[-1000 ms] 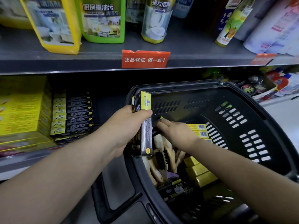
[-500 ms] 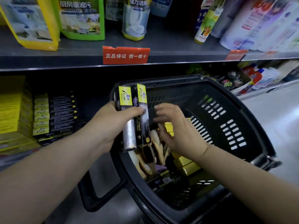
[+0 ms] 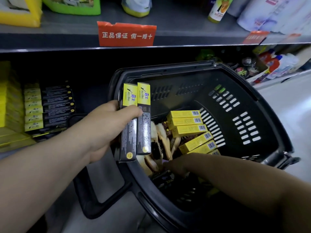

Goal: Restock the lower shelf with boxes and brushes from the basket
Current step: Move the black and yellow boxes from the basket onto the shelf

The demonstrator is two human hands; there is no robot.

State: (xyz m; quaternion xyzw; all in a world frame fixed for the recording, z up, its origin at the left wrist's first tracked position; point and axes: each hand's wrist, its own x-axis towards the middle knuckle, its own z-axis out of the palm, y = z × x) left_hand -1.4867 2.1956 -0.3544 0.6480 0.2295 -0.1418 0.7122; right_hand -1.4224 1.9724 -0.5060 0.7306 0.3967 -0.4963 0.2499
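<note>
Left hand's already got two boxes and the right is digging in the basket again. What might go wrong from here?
1. The left hand holds two black-and-yellow boxes side by side; adding a third may loosen the grip, and one could slip.
2. The right hand reaches low among the brushes, fingertips hidden; it may snag bristles or topple the leaning yellow boxes.

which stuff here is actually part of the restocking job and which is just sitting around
Part of the job:
- black-and-yellow boxes, gripped by the left hand
- right hand, reaching down into the basket
- yellow boxes in the basket
- brushes in the basket
- stacked boxes on the lower shelf

Just lying about:
- cleaner bottles on the upper shelf
- red shelf tag
</note>
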